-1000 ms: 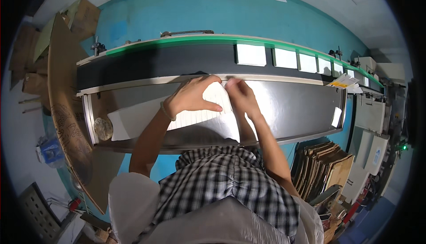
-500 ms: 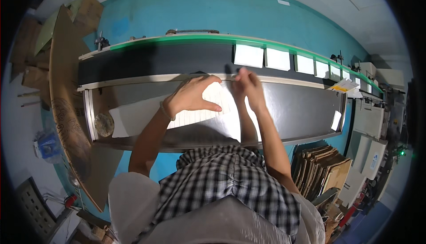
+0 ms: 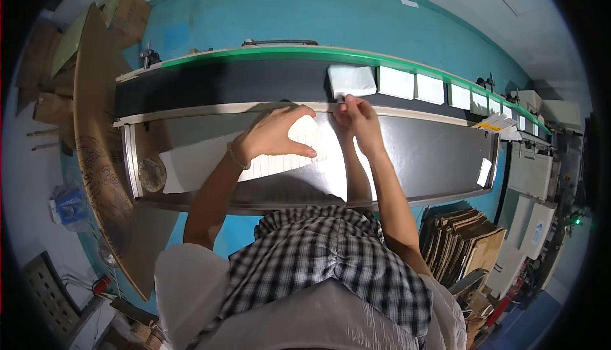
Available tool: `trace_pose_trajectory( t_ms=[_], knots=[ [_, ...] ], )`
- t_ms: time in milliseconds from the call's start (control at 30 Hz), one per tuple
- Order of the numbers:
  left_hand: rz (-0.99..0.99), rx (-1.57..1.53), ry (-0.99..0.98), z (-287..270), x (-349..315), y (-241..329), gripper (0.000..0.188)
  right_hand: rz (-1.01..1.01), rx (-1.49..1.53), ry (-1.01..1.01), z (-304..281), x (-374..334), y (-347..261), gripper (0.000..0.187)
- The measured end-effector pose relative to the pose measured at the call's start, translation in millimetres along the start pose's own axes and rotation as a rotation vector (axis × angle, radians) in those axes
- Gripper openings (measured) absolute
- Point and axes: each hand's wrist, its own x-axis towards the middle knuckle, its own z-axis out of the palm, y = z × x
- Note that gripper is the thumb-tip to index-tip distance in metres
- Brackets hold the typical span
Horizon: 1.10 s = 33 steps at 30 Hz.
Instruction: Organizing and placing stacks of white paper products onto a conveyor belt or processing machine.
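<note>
My left hand [image 3: 273,136] lies over the right end of a long row of thin white packets [image 3: 210,166], its thumb and fingers spread apart. The row stands packed together on the metal tray [image 3: 426,159], and my palm hides part of it. At the near edge of the dark belt [image 3: 254,82], my right hand [image 3: 361,124] pinches the lower edge of a white rectangular packet [image 3: 352,80]. This packet sits slightly askew on the belt.
Several similar white packets [image 3: 396,83] line the belt to the right, along a green guide rail [image 3: 286,52]. A roll of tape [image 3: 152,175] lies at the tray's left end. A cardboard sheet [image 3: 102,146] stands at left; flattened cardboard [image 3: 461,242] is stacked at lower right.
My right hand, blurred and apart from the packets before, now has its fingertips at the leftmost packet's edge. The leftmost packet lay square before and is now askew. My left hand has barely moved.
</note>
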Motion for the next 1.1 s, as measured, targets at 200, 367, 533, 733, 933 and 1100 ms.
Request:
trace_pose_trajectory(
  t_ms=[200, 367, 533, 733, 933, 1100],
  knots=[
    [0.001, 0.004, 0.042, 0.1, -8.4, -7.6, 0.079, 0.107, -0.264, -0.243, 29.6, -48.0, 16.7, 0.052],
    [-0.064, 0.026, 0.021, -6.2, -15.7, -11.8, 0.079, 0.148, -0.380, -0.271, 19.5, -48.1, 3.2, 0.035],
    [-0.034, 0.020, 0.051, -6.0, -12.4, -13.3, 0.077, 0.032, 0.131, -0.031, 25.4, 8.0, -6.2, 0.038],
    [-0.087, 0.004, 0.027, -10.4, -15.9, -11.5, 0.077, 0.036, -0.402, -0.302, 46.9, -43.5, 12.6, 0.048],
    [-0.054, 0.012, 0.060, -12.3, -26.3, -14.5, 0.073, 0.258, -0.166, -0.272, 25.3, -37.3, 17.6, 0.040],
    [-0.056, 0.036, 0.057, -14.7, -23.2, -13.7, 0.072, 0.088, 0.142, -0.051, 24.2, 9.1, 7.3, 0.030]
  ],
)
